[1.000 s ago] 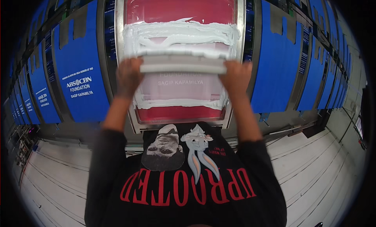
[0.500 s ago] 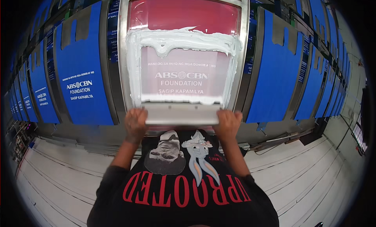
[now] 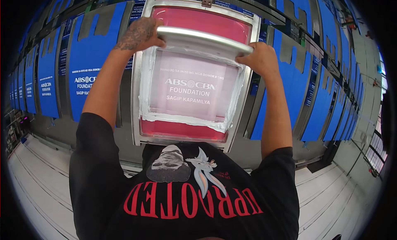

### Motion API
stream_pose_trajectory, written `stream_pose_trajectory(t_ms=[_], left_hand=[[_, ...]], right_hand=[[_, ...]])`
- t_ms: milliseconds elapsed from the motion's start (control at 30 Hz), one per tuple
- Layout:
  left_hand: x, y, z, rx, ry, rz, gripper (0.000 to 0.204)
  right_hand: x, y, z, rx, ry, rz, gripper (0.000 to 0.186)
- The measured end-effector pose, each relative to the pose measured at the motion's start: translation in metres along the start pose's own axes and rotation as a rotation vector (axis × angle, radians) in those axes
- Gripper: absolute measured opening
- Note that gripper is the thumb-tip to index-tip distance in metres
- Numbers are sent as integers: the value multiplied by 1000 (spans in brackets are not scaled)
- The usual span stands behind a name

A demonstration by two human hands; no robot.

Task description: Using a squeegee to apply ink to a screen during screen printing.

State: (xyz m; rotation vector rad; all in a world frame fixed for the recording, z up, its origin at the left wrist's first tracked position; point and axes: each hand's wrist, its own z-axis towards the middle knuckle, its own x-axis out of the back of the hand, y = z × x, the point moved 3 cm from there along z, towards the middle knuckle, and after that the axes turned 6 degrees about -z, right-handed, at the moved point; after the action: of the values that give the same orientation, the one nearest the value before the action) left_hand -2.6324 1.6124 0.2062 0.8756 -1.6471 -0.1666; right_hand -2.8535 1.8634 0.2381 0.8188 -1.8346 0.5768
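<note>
Both of my hands grip a long metal squeegee [image 3: 204,38] laid across the far end of a screen-printing frame [image 3: 137,107]. My left hand [image 3: 138,33] holds its left end and my right hand [image 3: 258,58] holds its right end, arms stretched out. The frame's mesh [image 3: 192,91] is pink with a pale printed area in the middle, ringed by thick white ink [image 3: 186,118]. The squeegee sits at the top edge of that pale area, over the red upper part of the mesh.
Blue fabric pieces [image 3: 95,62] lie in a long row on the table to both sides of the frame [image 3: 331,87], several with white print. A pale plank floor [image 3: 37,178] runs below the table edge. My black printed shirt [image 3: 186,198] fills the lower view.
The squeegee went from mid-screen to the near end half a second ago, and now it is at the far end, with my arms extended. White ink is spread around the pale area.
</note>
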Motion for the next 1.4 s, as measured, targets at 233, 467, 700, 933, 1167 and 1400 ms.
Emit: stream_pose_trajectory(t_ms=[233, 467, 700, 933, 1167, 1400], left_hand=[[-26, -18, -32, -249, 560, -7, 58], [-190, 30, -240, 281, -585, -582, 50], [-315, 79, -334, 615, -318, -1178, 45], [-301, 84, -341, 495, -236, -1237, 36], [-286, 87, -336, 423, -158, -1028, 39], [-315, 88, -330, 302, -21, -736, 43]], right_hand=[[-21, -4, 3, 76, -42, -78, 38], [-40, -11, -23, 497, -23, 116, 40], [-16, -57, 23, 594, 214, -53, 40], [-17, -71, 29, 461, -24, -20, 39], [-83, -88, -110, 459, 44, -29, 36], [-145, -98, -248, 497, 190, -19, 30]])
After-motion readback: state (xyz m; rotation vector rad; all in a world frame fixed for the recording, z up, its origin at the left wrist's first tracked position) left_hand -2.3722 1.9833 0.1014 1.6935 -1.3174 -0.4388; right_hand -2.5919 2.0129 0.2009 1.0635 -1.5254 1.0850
